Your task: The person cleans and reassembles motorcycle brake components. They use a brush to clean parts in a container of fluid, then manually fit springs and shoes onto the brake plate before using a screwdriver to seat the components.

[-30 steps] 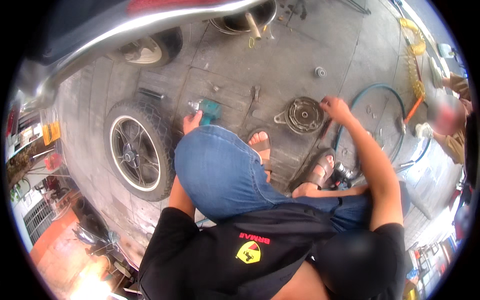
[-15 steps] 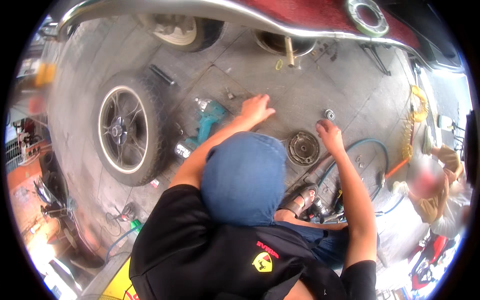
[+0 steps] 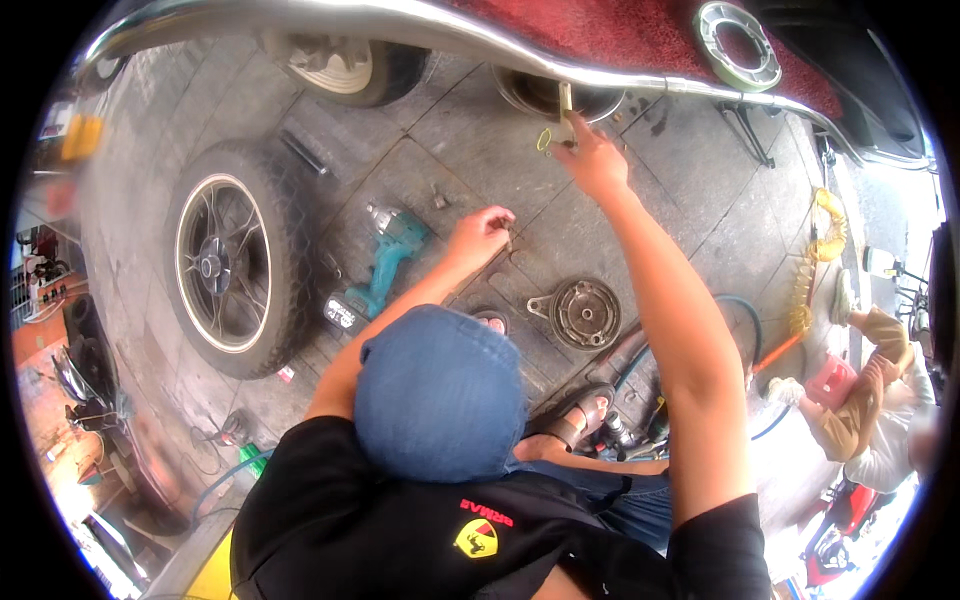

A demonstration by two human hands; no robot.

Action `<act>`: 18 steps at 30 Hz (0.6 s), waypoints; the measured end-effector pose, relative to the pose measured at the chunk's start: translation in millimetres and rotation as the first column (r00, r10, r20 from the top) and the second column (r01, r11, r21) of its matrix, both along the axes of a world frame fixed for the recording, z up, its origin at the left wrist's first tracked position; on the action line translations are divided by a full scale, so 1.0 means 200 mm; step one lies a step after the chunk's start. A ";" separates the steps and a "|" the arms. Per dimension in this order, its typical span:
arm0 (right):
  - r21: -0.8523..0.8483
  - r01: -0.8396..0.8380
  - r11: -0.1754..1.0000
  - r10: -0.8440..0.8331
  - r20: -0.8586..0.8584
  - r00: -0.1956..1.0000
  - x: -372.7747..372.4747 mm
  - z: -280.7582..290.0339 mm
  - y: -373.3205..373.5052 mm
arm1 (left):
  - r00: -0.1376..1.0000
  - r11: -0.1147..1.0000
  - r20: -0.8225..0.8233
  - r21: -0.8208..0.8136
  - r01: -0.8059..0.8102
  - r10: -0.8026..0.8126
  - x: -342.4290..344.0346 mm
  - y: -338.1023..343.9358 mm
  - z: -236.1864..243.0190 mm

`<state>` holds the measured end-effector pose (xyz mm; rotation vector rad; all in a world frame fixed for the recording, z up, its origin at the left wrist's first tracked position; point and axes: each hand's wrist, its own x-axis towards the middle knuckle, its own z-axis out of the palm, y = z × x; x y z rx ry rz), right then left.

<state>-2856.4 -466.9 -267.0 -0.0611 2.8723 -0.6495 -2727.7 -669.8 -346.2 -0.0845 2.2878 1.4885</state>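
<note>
Grey paving makes up the floor (image 3: 690, 190), with a chrome-edged red surface (image 3: 610, 40) overhanging its far edge and a pale ring-shaped part (image 3: 708, 45) lying near that surface's right end; beneath the overhang sits a metal bowl (image 3: 518, 95), a pale handle (image 3: 566, 98) sticking out over its near rim. At that handle's near end is the right hand (image 3: 595, 160), its forefinger stretched forward; I cannot tell whether the fingers are clamped on it; the left hand (image 3: 480, 238) is low over mid-floor, its fingers curled, their contents, if any, too small to make out; just left of it lies a teal power tool (image 3: 392, 255), and toward the floor's left edge a spoked wheel (image 3: 212, 265) with its tyre; nearer the person, a round metal plate (image 3: 582, 313) lies flat between the two forearms.
</note>
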 end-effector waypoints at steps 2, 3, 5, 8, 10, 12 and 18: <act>0.020 -0.060 0.998 0.059 0.016 0.998 -0.04 -0.04 -0.03 | 0.979 0.930 0.129 0.316 -0.189 0.155 -0.02 -0.05 0.05; 0.033 -0.086 0.996 0.086 0.020 0.996 -0.05 -0.07 -0.03 | 0.961 0.888 0.188 0.380 -0.259 0.200 -0.04 -0.08 0.08; 0.092 -0.104 0.990 0.103 0.009 0.995 -0.04 -0.11 -0.01 | 0.935 0.837 0.238 0.425 -0.345 0.264 -0.07 -0.13 0.14; 0.056 -0.061 0.997 0.072 -0.220 0.973 0.03 -0.13 0.05 | 0.916 0.815 0.206 0.419 -0.400 0.344 -0.12 -0.19 0.21; 0.029 -0.079 0.996 0.084 -0.358 0.930 0.09 -0.11 0.11 | 0.906 0.797 0.205 0.430 -0.424 0.370 -0.17 -0.21 0.23; 0.021 -0.073 0.997 0.075 -0.418 0.905 0.16 -0.08 0.16 | 0.893 0.767 0.214 0.458 -0.449 0.395 -0.21 -0.20 0.23; 0.014 -0.104 0.994 0.099 -0.462 0.881 0.29 0.00 0.26 | 0.865 0.709 0.237 0.498 -0.499 0.442 -0.33 -0.15 0.20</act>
